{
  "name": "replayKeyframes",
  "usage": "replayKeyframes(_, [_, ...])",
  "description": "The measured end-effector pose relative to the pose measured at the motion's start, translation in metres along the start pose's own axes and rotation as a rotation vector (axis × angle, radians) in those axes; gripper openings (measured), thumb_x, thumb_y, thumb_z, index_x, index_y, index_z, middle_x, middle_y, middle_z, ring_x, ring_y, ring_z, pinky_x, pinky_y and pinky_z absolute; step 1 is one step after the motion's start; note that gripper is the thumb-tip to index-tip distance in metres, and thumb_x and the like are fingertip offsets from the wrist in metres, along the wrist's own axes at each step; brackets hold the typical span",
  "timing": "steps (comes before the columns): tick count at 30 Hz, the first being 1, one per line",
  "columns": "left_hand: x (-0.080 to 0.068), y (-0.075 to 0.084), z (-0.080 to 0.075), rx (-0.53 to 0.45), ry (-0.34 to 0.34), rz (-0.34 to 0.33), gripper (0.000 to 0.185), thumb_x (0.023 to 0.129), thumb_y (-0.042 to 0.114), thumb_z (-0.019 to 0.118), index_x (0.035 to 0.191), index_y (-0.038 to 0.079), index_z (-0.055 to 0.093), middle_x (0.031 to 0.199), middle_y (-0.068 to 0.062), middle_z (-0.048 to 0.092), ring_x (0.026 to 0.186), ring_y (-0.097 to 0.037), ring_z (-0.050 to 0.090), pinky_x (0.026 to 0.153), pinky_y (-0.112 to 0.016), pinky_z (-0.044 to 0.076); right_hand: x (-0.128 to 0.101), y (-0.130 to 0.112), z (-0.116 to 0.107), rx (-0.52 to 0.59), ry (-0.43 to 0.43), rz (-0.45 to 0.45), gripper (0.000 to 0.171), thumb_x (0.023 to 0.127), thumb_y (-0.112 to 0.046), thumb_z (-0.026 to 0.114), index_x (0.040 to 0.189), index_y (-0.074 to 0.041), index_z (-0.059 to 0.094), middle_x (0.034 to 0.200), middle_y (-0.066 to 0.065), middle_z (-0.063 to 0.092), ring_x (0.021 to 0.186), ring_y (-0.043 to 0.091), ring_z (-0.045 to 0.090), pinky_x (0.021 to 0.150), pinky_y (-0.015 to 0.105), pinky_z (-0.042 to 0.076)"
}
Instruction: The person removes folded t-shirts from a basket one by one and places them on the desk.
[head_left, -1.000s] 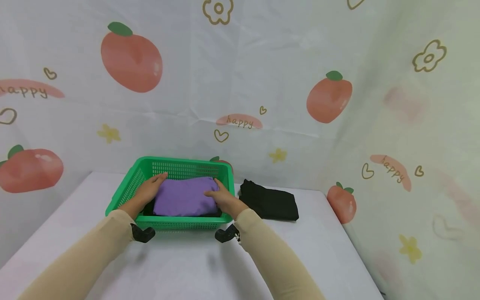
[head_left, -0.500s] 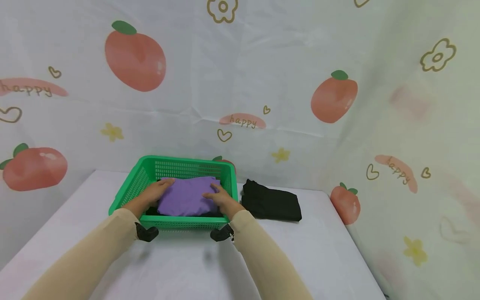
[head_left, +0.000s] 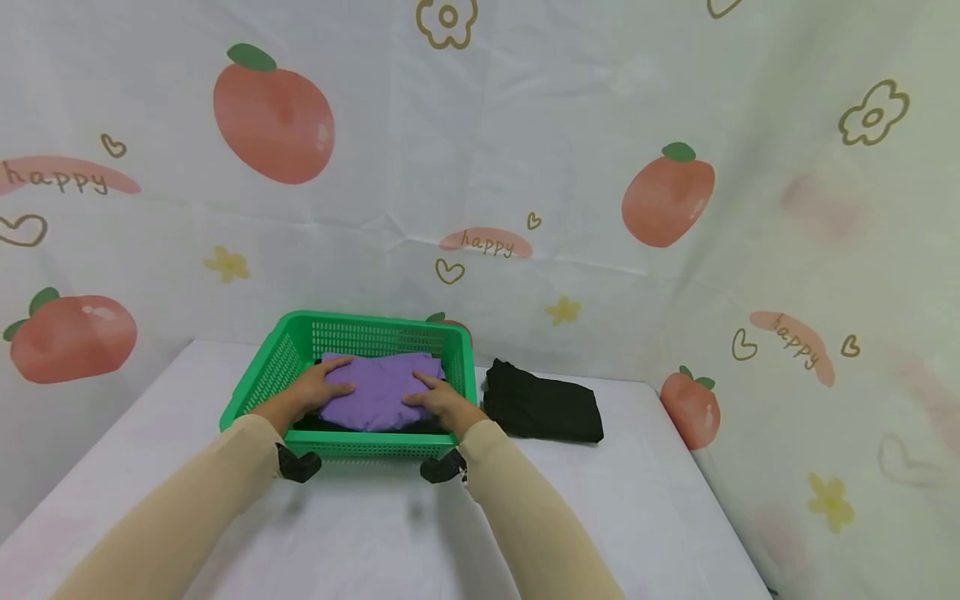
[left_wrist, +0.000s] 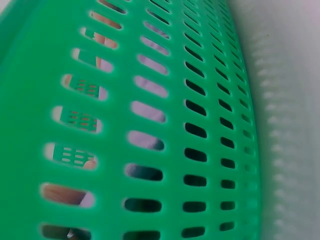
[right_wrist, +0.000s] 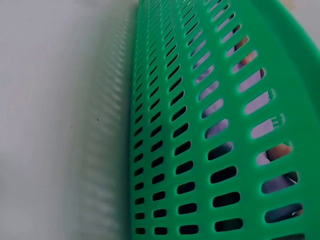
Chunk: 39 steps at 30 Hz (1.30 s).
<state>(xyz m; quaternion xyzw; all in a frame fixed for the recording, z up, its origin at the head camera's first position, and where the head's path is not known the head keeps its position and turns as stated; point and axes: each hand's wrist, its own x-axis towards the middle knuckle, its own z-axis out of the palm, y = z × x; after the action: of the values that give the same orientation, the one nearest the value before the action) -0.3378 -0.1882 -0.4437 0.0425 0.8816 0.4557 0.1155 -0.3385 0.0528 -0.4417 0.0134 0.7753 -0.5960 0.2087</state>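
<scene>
Hands rest flat on a folded purple cloth point(head_left: 378, 390) inside a green basket point(head_left: 352, 446): left hand point(head_left: 311, 388) and right hand point(head_left: 437, 399), fingers spread, pressing. The cloth looks soft, light and floppy; best lifted from both side edges, beneath the palms.

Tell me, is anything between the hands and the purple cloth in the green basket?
Nothing visible. The left hand and the right hand both rest straight on the purple cloth, which lies inside the green basket on top of something dark.
</scene>
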Motion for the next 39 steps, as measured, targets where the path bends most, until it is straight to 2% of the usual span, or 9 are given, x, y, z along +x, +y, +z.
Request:
replayKeyframes(6, [0.002,0.000,0.000,0.023,0.010,-0.009,0.067,0.099,0.019,0.060,0.155,0.003,0.026,0.153,-0.040,0.015,0.136,-0.057,0.027,0.104,-0.061,0.038,-0.001,0.001,0.001,0.075,0.004,0.000,0.062,0.093,-0.012,0.068,0.150,-0.017,0.044,0.161,0.022,0.018,0.140,0.037,0.037,0.113,0.049,0.035])
replayKeyframes(12, [0.002,0.000,-0.001,0.030,0.018,0.007,0.067,0.099,0.019,0.059,0.154,0.002,0.026,0.153,-0.040,0.015,0.137,-0.058,0.024,0.106,-0.063,0.035,0.003,0.001,0.002,0.059,0.030,-0.054,0.055,0.094,-0.022,0.069,0.145,-0.015,0.052,0.159,0.020,0.026,0.140,0.035,0.038,0.111,0.048,0.038])
replayKeyframes(16, [0.000,0.001,-0.003,0.018,0.025,0.001,0.067,0.099,0.019,0.059,0.155,0.002,0.025,0.153,-0.040,0.014,0.138,-0.058,0.021,0.107,-0.063,0.033,0.002,-0.002,0.003,0.047,0.103,-0.088,0.051,0.089,-0.015,0.074,0.138,-0.013,0.059,0.154,0.021,0.035,0.125,0.026,0.052,0.094,0.033,0.050])
replayKeyframes(20, [0.001,0.002,-0.004,-0.019,0.030,-0.004,0.068,0.099,0.019,0.059,0.156,0.005,0.024,0.154,-0.039,0.012,0.140,-0.057,0.018,0.108,-0.063,0.032,0.001,-0.004,0.001,0.084,0.138,-0.083,0.051,0.087,-0.010,0.076,0.136,-0.013,0.062,0.151,0.021,0.039,0.106,0.018,0.060,0.077,0.025,0.052])
replayKeyframes(24, [-0.003,0.001,-0.006,-0.090,0.020,-0.012,0.070,0.099,0.020,0.060,0.157,0.008,0.022,0.157,-0.037,0.007,0.142,-0.056,0.011,0.111,-0.064,0.027,-0.004,-0.005,0.001,0.120,0.140,-0.086,0.052,0.087,-0.010,0.076,0.136,-0.014,0.061,0.152,0.021,0.037,0.104,0.017,0.060,0.078,0.025,0.052])
replayKeyframes(27, [-0.003,0.003,-0.011,-0.153,0.011,-0.011,0.073,0.098,0.022,0.061,0.157,0.009,0.020,0.158,-0.035,0.002,0.144,-0.055,0.005,0.113,-0.064,0.022,-0.010,-0.013,-0.001,0.091,0.185,-0.127,0.052,0.085,-0.011,0.078,0.135,-0.016,0.063,0.153,0.020,0.037,0.116,0.020,0.056,0.087,0.028,0.052])
replayKeyframes(31, [-0.007,0.004,-0.012,-0.197,-0.001,-0.008,0.074,0.098,0.022,0.062,0.157,0.010,0.020,0.159,-0.034,0.000,0.145,-0.053,0.005,0.113,-0.062,0.023,-0.018,-0.018,-0.001,0.050,0.226,-0.153,0.051,0.083,-0.012,0.080,0.132,-0.017,0.065,0.154,0.018,0.038,0.131,0.027,0.048,0.098,0.036,0.050])
replayKeyframes(36, [-0.013,0.011,-0.014,-0.228,-0.010,-0.005,0.074,0.098,0.023,0.062,0.157,0.011,0.019,0.159,-0.033,-0.002,0.145,-0.052,0.011,0.110,-0.056,0.033,-0.025,-0.022,-0.012,0.067,0.178,-0.141,0.053,0.084,-0.015,0.079,0.134,-0.019,0.063,0.157,0.018,0.032,0.134,0.031,0.047,0.102,0.040,0.048])
replayKeyframes(39, [-0.017,0.017,-0.014,-0.258,-0.028,0.003,0.075,0.098,0.025,0.062,0.158,0.013,0.019,0.160,-0.032,-0.002,0.143,-0.049,0.022,0.101,-0.045,0.044,-0.032,-0.023,-0.021,0.087,0.147,-0.135,0.054,0.084,-0.015,0.079,0.135,-0.019,0.063,0.159,0.018,0.028,0.134,0.030,0.047,0.101,0.040,0.049])
